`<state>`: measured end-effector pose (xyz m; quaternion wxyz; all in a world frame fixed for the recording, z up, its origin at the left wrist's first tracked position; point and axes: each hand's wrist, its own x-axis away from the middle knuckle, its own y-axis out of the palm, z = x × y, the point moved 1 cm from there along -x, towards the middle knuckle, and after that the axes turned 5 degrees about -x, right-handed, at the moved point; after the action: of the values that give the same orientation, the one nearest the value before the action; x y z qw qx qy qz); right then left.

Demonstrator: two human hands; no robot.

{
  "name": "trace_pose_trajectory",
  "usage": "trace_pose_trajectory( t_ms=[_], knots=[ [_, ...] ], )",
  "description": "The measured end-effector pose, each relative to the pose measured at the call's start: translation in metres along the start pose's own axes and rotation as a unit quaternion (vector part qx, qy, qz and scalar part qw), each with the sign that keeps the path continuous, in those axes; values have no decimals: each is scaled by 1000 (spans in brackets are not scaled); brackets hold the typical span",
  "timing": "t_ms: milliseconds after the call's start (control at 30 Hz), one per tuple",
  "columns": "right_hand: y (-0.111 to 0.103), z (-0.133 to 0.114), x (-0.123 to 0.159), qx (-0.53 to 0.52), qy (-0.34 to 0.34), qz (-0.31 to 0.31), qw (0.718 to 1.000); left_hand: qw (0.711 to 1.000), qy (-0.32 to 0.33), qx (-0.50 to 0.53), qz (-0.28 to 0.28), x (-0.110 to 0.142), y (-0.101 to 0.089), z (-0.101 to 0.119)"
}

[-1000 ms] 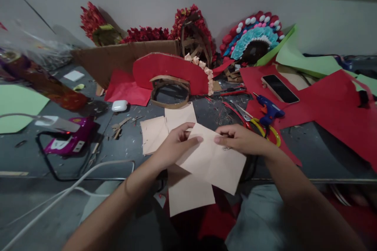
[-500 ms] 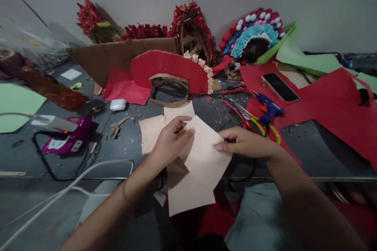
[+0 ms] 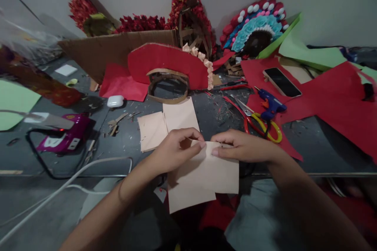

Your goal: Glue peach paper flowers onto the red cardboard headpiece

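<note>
My left hand [image 3: 173,150] and my right hand [image 3: 243,147] both pinch the top edge of a beige paper sheet [image 3: 215,170] held over the table's near edge. A second beige sheet [image 3: 187,196] hangs below it, partly covered. Two more beige pieces [image 3: 167,123] lie flat on the dark table just beyond my hands. Red-and-yellow scissors [image 3: 259,123] lie right of them, beside a blue glue gun [image 3: 271,106].
A red card arch with a cardboard ring [image 3: 167,86] stands behind the papers. A phone [image 3: 282,82] rests on red paper [image 3: 332,98]. A purple device [image 3: 63,139], a white cable [image 3: 73,176], a white earbud case [image 3: 115,101] and flower decorations [image 3: 253,33] surround the area.
The top sheet has turned from tilted to roughly level, and both hands have come together at its top edge. The view has shifted slightly downward.
</note>
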<state>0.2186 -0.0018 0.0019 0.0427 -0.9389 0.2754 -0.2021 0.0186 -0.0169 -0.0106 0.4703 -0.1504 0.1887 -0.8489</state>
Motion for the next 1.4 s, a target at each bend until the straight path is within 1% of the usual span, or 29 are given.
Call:
trace_pose_trajectory(
  t_ms=[167,333,467,567,667,833,967,1233,1400],
  knots=[
    [4,-4,-1,54,-22,64,996,999,-9,36,-21,0,2,-2],
    [7,-5,-3,118,-48,95,987,998,-20,41,-42,0,2,-2],
    [10,-2,-3,180,-68,116,974,998,-11,36,-46,-1,2,-1],
    [13,1,-5,201,-88,122,968,998,-5,24,-54,-2,2,-1],
    [14,3,-8,179,-105,137,968,998,0,24,-53,-1,2,-2],
    [12,1,-12,97,-123,157,975,999,3,39,-21,0,0,2],
    [11,2,-13,56,-124,163,977,999,13,35,-3,-2,-1,3],
    [11,10,-17,62,-133,171,974,999,40,13,13,-4,0,1],
    [10,8,-17,55,-141,171,974,999,39,23,20,-4,2,-1]
  ],
)
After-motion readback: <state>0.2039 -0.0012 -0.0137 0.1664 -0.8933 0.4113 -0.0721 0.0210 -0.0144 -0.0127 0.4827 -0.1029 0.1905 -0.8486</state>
